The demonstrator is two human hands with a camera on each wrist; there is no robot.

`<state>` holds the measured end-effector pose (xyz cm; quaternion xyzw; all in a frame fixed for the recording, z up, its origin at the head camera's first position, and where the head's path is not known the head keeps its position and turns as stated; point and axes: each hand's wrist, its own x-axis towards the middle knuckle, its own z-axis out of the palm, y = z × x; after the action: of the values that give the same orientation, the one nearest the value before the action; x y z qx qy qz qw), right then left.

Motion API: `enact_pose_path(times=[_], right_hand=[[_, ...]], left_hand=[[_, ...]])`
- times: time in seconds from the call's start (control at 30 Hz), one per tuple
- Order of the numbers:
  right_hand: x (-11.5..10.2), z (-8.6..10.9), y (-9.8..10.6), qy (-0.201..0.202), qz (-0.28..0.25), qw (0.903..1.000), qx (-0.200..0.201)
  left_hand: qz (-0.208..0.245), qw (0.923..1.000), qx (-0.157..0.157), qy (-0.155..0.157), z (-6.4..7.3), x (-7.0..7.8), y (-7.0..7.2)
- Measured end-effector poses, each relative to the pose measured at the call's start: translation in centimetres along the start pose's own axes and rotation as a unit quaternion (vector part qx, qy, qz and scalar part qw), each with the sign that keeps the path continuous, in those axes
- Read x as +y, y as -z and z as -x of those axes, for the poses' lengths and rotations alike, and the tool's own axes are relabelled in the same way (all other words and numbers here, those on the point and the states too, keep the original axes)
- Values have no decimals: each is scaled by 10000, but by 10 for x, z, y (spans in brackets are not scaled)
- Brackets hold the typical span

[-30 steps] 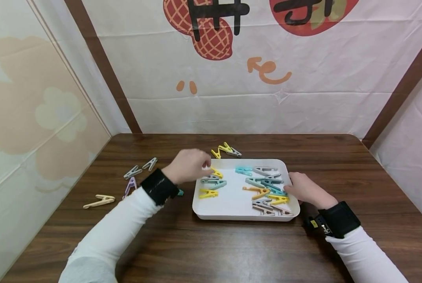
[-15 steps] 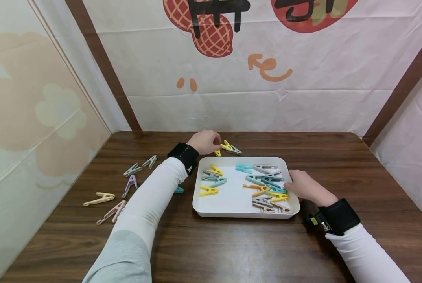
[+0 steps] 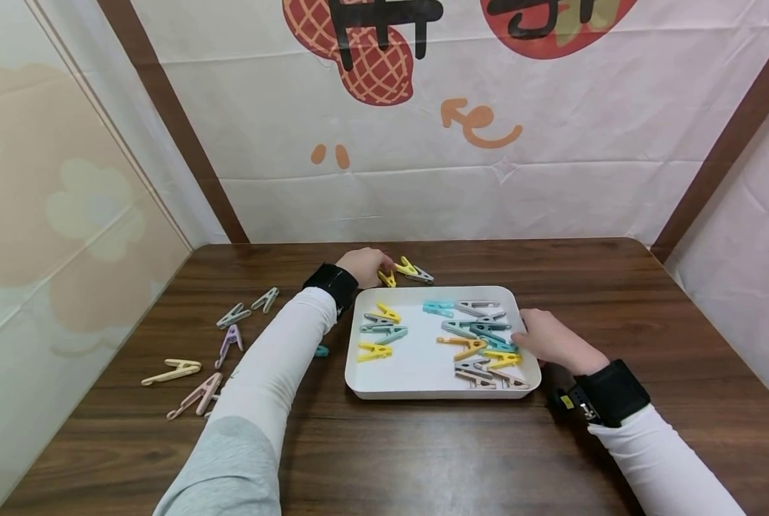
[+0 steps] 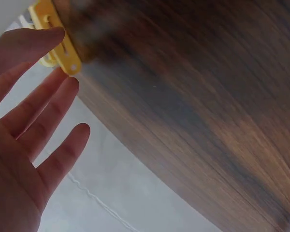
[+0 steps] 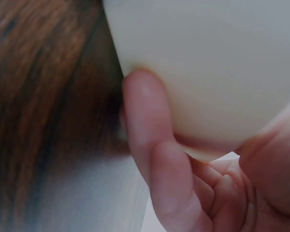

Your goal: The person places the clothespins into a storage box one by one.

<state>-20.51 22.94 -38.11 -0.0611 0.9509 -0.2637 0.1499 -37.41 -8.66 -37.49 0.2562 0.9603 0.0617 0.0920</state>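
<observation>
My left hand (image 3: 366, 266) is beyond the back left corner of the white tray (image 3: 416, 380), at a yellow clothespin (image 3: 388, 279) on the table. In the left wrist view the thumb lies across this yellow clothespin (image 4: 63, 48), fingertips meet its end from the other side, and the remaining fingers stretch out. The index fingertip is hidden. My right hand (image 3: 555, 340) grips the tray's right edge; the right wrist view has its fingers curled against the tray's outer wall (image 5: 208, 72). Clothespins in several colours lie inside, including an orange one (image 3: 464, 347) and a light blue one (image 3: 438, 308).
Behind the tray another yellow clothespin (image 3: 406, 266) touches a grey one (image 3: 421, 276). At the left lie a purple clothespin (image 3: 230, 344), a cream one (image 3: 173, 371), a pink one (image 3: 197, 395) and greyish ones (image 3: 233, 315). A teal one (image 3: 322, 351) is partly behind the left sleeve.
My left hand has gone from above the tray's left side to the clothespins behind it, then lowered onto the nearest yellow one. The right hand stays on the tray; the view shifts slightly.
</observation>
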Motion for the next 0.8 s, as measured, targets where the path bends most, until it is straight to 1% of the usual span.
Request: enact_pose_path(times=[0.1,0.23,0.3,0.37,0.47,0.57,0.67,0.7,0.8], right_hand=[[0,0,-1,-23,5,10000,-30],[0,1,0,-28,-9,10000,-52],[0,0,-1,-24,-10,10000,-63],[0,0,-1,-5,-8,10000,-61],[0,-1,-2,14,17,10000,-56],[-1,0,-2,27,22,10000,-56],[-1,0,0,26,21,10000,-62],[-1,0,0,21,18,10000,-68],[0,0,1,-7,14,10000,-80]], left_hand=[[-227,9997,127,-20,2,0,0],[-591,9969,525,-27,4,-1,-3],[-711,9953,652,34,6,-4,-5],[-707,9952,664,85,7,-8,-7],[-628,9961,598,172,8,-13,-10],[-701,9958,529,253,9,-17,-11],[-917,9937,542,353,12,-21,-7],[-926,9934,550,387,13,-22,-5],[-844,9927,754,421,18,-26,2]])
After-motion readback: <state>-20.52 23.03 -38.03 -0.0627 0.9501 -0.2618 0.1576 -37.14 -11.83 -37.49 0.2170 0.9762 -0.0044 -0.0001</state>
